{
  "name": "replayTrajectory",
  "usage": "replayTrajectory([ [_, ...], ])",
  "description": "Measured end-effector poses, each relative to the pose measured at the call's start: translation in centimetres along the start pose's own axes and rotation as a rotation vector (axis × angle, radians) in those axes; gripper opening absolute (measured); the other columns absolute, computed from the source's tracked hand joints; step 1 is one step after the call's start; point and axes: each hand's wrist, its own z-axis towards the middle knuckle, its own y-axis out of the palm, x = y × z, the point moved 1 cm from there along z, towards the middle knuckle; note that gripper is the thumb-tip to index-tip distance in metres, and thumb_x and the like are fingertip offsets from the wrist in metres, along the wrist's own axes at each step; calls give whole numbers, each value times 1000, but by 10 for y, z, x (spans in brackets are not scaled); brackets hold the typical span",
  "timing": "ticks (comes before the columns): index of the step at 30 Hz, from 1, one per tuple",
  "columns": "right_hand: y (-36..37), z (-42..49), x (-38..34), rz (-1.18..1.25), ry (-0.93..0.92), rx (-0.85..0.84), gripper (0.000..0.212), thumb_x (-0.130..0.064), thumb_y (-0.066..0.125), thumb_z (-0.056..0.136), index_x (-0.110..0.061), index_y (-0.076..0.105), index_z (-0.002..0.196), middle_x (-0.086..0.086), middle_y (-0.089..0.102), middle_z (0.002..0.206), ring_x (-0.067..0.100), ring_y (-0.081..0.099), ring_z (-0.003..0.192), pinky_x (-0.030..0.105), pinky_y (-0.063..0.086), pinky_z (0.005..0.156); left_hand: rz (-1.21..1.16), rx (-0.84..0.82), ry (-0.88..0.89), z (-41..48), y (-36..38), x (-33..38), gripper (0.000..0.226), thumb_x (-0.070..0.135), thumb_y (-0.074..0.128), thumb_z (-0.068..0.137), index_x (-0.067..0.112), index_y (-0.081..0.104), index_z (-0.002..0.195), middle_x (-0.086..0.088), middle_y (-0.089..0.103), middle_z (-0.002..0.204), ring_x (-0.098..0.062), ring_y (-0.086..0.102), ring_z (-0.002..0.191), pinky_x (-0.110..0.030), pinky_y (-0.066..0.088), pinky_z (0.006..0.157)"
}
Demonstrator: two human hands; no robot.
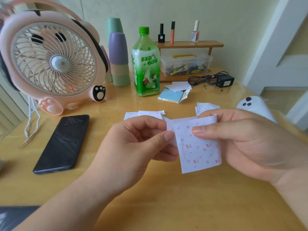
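Observation:
A small white paper sheet (198, 149) printed with tiny red cherries is held above the wooden table (150, 197), its top part folded over. My left hand (133, 144) pinches its left edge between thumb and forefinger. My right hand (250, 142) holds its right side, thumb on the front and fingers curled behind the top fold. More sheets of the same printed paper lie flat on the table behind my hands, some at the left (143, 115) and some at the right (206, 107).
A black phone (62, 144) lies at the left. Behind it stands a pink fan (53, 62). Further back are stacked cups (119, 59), a green bottle (146, 64), a coloured notepad (171, 96), a clear box (185, 64) under a wooden shelf, a black adapter (225, 80) and a white device (255, 107).

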Motion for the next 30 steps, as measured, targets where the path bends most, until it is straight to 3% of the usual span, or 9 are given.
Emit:
replayTrajectory([
  [4, 4, -1, -3, 4, 24, -67, 45, -8, 62, 83, 20, 61, 119, 32, 68, 117, 42, 67, 109, 51, 49, 100, -16, -36, 18, -1, 1, 2, 22, 15, 73, 80, 5, 76, 100, -23, 76, 86, -39, 75, 71, -39, 63, 65],
  [11, 7, -1, -6, 86, 53, -139, 49, -8, 59, 83, 24, 54, 120, 26, 68, 95, 38, 65, 90, 44, 49, 86, -91, -147, 27, -2, -1, 7, 24, 16, 80, 83, 21, 80, 107, -24, 75, 86, -38, 75, 69, -37, 61, 61],
  [14, 8, 0, -6, 124, 62, -122, 53, -6, 62, 82, 29, 44, 117, 29, 65, 95, 43, 62, 90, 48, 47, 85, -119, -172, 34, -2, -1, 7, 27, 18, 72, 82, 22, 80, 107, -25, 75, 87, -37, 76, 70, -37, 61, 63],
  [17, 8, 0, -6, 168, 61, -93, 67, -6, 68, 75, 31, 36, 120, 32, 63, 99, 44, 63, 89, 50, 48, 84, -119, -192, 37, -2, -1, 8, 27, 12, 77, 80, 24, 81, 103, -24, 76, 85, -37, 76, 69, -37, 61, 62],
  [22, 7, 1, -4, 174, 53, -55, 77, -7, 72, 71, 30, 33, 125, 37, 60, 111, 42, 64, 88, 53, 46, 87, -138, -184, 27, -3, 2, 11, 27, 20, 73, 71, 27, 83, 95, -21, 76, 81, -35, 76, 67, -37, 61, 60],
  [30, 8, -2, -5, 118, 55, -2, 54, -2, 68, 72, 28, 43, 110, 48, 56, 114, 40, 63, 85, 55, 43, 88, -125, -180, 20, -4, 2, 12, 27, 21, 74, 70, 27, 83, 94, -19, 77, 79, -34, 76, 66, -35, 61, 58],
])
